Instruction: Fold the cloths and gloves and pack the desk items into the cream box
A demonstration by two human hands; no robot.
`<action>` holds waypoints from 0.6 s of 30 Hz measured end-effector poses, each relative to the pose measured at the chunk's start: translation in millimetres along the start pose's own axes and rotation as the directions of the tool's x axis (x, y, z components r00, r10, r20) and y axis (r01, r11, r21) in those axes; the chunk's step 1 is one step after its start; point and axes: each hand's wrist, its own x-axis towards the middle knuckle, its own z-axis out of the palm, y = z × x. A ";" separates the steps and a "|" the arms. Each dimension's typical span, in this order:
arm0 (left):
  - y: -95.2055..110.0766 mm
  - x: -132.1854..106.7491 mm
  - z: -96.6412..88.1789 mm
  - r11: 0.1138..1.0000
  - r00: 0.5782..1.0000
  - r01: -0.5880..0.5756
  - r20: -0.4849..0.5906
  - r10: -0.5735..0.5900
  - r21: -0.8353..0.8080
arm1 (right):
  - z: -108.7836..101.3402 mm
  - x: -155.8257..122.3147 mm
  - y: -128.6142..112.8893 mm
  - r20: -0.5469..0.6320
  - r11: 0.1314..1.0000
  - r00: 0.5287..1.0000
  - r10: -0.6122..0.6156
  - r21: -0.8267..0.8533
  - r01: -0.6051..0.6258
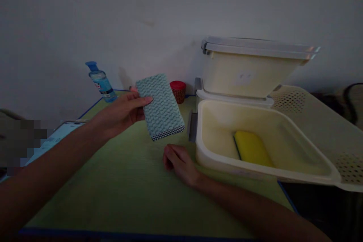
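Observation:
My left hand (127, 111) is closed on a folded blue-green cleaning cloth (162, 107) and holds it up over the table, thumb on its front face. The cloth has a wavy, knobbly weave and a black-and-white checked strip along its lower edge. My right hand (180, 163) rests on the table below the cloth as a loose fist, with nothing seen in it. Just to its right stands an open cream plastic bin (201, 151) with a grey side latch. Inside the bin lies a yellow sponge (252, 148) with a dark green underside.
Behind the open bin is a second cream bin (227, 73) with a grey lid. A perforated white basket (314, 121) stands at the right. A blue bottle (102, 85), a red-lidded jar (178, 92) and a phone or tablet (52, 140) are on the green table (136, 200).

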 end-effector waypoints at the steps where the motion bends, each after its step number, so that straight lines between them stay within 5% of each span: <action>1: 6.3 1.5 11.0 1.000 1.000 -0.013 0.020 0.012 0.016 | -0.3 -0.3 0.0 0.010 1.000 1.000 -0.005 0.000 0.005; 9: 25.7 15.1 98.9 0.993 0.959 -0.040 0.284 0.007 0.110 | -3.4 -3.3 -7.4 0.057 0.999 0.997 -0.045 -0.027 0.047; 18: 2.0 32.0 141.7 0.960 0.813 0.243 0.511 -0.279 0.137 | -5.5 -5.1 -10.2 0.110 0.992 0.993 0.037 -0.121 -0.024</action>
